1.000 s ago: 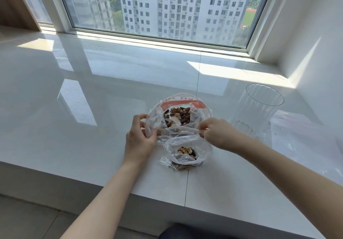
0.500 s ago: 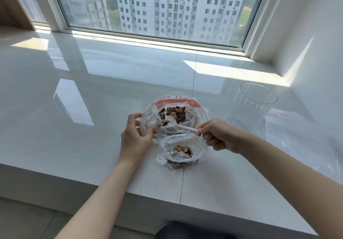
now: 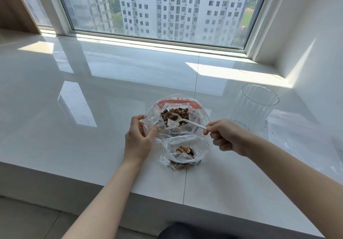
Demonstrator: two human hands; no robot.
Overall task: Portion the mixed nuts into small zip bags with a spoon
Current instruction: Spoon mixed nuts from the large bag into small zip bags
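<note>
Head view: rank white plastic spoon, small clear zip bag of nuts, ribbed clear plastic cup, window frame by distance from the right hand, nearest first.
1. White plastic spoon: handle pinched in the right hand, bowl reaching left into the big bag.
2. Small clear zip bag of nuts: just left of the hand, slightly nearer the counter edge.
3. Ribbed clear plastic cup: behind, to the right.
4. Window frame: far back.

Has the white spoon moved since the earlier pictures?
Yes. The spoon has gone away from the small bag, and its bowl is now inside the big bag.
</note>
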